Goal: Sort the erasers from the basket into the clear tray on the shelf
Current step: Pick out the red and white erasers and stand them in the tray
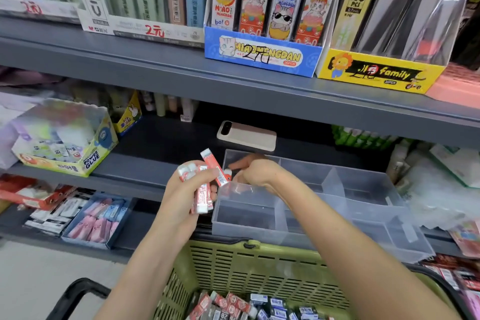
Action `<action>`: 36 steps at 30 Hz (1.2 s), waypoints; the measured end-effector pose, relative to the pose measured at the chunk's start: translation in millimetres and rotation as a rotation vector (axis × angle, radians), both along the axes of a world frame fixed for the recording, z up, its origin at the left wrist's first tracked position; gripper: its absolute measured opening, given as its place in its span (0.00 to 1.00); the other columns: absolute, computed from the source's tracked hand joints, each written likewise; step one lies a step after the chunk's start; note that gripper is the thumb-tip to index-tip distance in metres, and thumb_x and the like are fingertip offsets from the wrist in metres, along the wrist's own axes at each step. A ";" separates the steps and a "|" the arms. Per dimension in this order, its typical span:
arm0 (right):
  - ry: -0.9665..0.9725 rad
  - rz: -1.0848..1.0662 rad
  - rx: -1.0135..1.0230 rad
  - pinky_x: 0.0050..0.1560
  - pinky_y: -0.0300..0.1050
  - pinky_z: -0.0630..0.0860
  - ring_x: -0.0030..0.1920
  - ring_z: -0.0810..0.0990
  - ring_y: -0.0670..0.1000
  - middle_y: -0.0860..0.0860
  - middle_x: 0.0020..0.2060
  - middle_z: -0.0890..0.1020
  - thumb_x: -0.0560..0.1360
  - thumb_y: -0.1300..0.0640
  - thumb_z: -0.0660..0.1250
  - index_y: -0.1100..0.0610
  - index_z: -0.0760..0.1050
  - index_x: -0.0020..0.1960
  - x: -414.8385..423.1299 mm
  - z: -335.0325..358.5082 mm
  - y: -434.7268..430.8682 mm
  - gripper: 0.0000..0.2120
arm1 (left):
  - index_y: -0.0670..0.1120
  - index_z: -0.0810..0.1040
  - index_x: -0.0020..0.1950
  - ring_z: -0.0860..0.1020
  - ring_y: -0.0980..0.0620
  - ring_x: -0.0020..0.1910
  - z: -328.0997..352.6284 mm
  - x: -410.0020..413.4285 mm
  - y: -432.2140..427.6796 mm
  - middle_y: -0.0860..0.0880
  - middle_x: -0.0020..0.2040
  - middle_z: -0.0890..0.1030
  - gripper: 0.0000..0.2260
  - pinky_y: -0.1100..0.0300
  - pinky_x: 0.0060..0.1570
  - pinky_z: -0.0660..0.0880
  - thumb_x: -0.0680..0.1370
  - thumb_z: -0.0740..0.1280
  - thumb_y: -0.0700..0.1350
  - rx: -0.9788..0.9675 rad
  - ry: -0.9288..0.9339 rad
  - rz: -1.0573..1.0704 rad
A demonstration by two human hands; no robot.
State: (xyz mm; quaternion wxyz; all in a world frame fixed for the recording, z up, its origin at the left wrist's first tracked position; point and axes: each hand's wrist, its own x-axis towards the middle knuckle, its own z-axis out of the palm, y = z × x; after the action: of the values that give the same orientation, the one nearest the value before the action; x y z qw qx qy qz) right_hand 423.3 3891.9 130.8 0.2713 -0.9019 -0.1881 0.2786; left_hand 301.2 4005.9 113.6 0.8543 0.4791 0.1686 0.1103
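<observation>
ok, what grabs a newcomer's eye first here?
The left hand gripping a bunch of red-sleeved erasers at centre, with the right hand beside it at the back-left corner of the clear tray. Below, the green basket holds more erasers; above, the bright blue cartoon box sits on the upper shelf.

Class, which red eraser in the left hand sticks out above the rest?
The long eraser slanting up beside the clear tray; the others sit bunched in the left hand.

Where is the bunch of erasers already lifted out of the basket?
Head view, left of centre: the left hand grips a bunch of red-sleeved erasers just left of the clear tray, above the basket.
</observation>
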 end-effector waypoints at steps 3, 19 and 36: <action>-0.056 -0.042 0.063 0.54 0.44 0.75 0.49 0.79 0.52 0.57 0.53 0.82 0.73 0.65 0.67 0.60 0.78 0.58 -2.3 2.9 -6.8 0.14 | 0.47 0.76 0.45 0.76 0.55 0.28 1.0 -0.9 0.0 0.45 0.36 0.84 0.13 0.63 0.25 0.72 0.64 0.74 0.43 -0.008 -0.003 -0.001; -0.150 -0.553 0.594 0.22 0.37 0.70 0.23 0.72 0.49 0.54 0.25 0.78 0.71 0.62 0.72 0.58 0.79 0.33 -7.5 41.9 -96.2 0.09 | 0.47 0.76 0.47 0.78 0.53 0.31 21.5 -10.8 -27.5 0.48 0.35 0.79 0.19 0.62 0.29 0.75 0.63 0.80 0.49 0.070 -0.049 0.087; 0.333 -0.329 0.010 0.19 0.30 0.63 0.21 0.70 0.49 0.47 0.16 0.70 0.75 0.68 0.63 0.58 0.67 0.41 16.4 20.0 -83.2 0.09 | 0.44 0.74 0.48 0.76 0.56 0.28 31.3 10.4 -53.2 0.49 0.31 0.78 0.26 0.64 0.25 0.73 0.58 0.76 0.57 -0.102 0.052 -0.021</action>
State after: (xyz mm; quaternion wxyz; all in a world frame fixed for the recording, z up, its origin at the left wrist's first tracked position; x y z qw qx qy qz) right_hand 439.7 3808.7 150.8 0.3447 -0.8607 0.0072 0.3747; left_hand 311.6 3952.7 144.9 0.8740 0.4395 0.1911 0.0801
